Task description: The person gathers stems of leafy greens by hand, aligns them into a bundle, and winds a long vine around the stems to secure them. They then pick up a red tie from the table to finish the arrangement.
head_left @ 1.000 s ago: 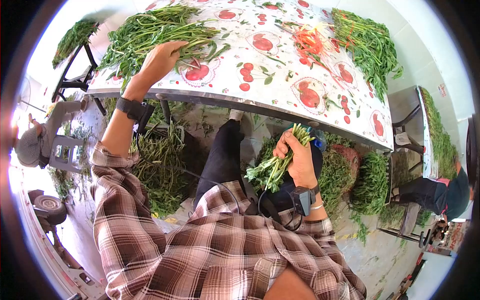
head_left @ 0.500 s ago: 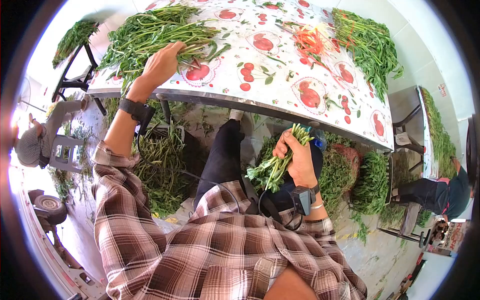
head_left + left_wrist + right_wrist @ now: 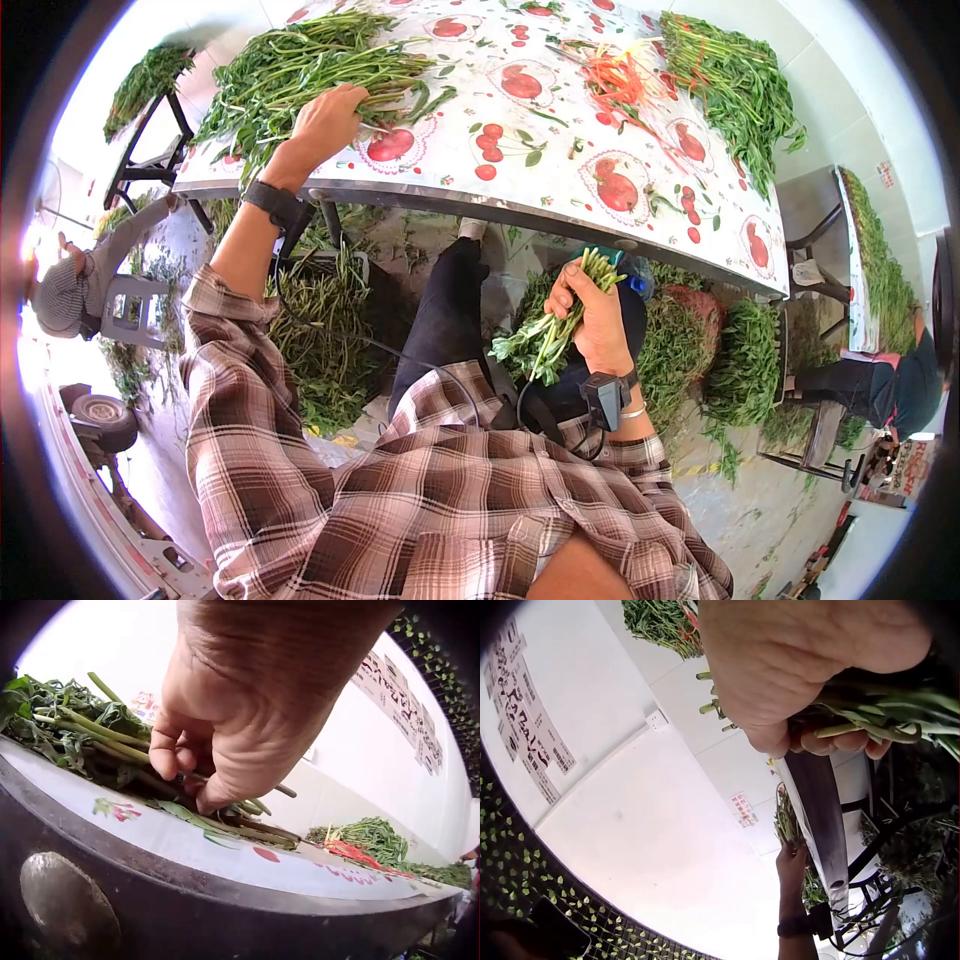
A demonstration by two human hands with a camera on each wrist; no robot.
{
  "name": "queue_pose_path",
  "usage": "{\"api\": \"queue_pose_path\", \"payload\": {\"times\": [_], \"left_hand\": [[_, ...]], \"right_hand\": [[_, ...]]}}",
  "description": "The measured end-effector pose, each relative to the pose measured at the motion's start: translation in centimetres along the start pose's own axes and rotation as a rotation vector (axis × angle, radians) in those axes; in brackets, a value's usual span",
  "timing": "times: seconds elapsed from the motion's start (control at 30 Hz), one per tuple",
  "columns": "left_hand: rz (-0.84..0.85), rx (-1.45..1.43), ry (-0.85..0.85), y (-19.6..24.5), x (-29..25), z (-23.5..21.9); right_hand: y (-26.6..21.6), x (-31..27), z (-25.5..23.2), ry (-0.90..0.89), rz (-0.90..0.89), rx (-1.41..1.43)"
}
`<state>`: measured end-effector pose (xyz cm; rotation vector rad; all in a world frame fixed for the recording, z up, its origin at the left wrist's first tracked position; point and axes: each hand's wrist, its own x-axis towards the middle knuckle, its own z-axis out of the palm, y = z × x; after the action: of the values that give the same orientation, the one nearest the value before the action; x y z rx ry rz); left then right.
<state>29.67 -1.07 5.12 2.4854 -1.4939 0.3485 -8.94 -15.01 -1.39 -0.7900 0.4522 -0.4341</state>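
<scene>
left hand (image 3: 325, 120): stretched out over the counter (image 3: 560, 215) edge, fingers curled down round a few stems at the near end of the big loose pile of greens (image 3: 300, 60). In the left wrist view the fingertips (image 3: 166, 761) hook over the stalks while the thumb tucks under, so it's a pinch-and-gather grip, not a flat press.

right hand (image 3: 592, 320): closed tight round a bunch of greens (image 3: 545, 335), held low below the counter edge above the lap. Cut stem ends stick up past the fist, leafy tips hang down toward the body. My guess is it's parked there so the gathered stems stay lined up and out of the loose pile's way.

loose pile: lies on the left part of the counter, stems pointing roughly toward the person, which looks handy for grabbing them by the stalk end.

red bands (image 3: 615, 80): a small tangle of reddish strips further back on the counter, well apart from both hands.

second heap (image 3: 735, 85): more greens on the far right of the counter, untouched.

floor greens (image 3: 320, 340): heaps under and beside the counter, left and right of the person's legs.
</scene>
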Motion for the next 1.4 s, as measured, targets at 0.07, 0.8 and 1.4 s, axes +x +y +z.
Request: {"api": "queue_pose_path", "payload": {"times": [0.07,0.8,1.4], "left_hand": [[-0.002,-0.012,-0.012,-0.3,0.0,-0.1],[-0.095,-0.190,0.146,-0.7,-0.2,-0.6],[-0.205,-0.196,-0.035,-1.8,4.3,-1.7]], "right_hand": [[-0.1,-0.1,-0.1,0.003,0.002,-0.004],[0.2,0.0,-0.2,0.013,0.001,-0.017],[-0.1,0.5,-0.4,0.034,-0.009,-0.053]]}}
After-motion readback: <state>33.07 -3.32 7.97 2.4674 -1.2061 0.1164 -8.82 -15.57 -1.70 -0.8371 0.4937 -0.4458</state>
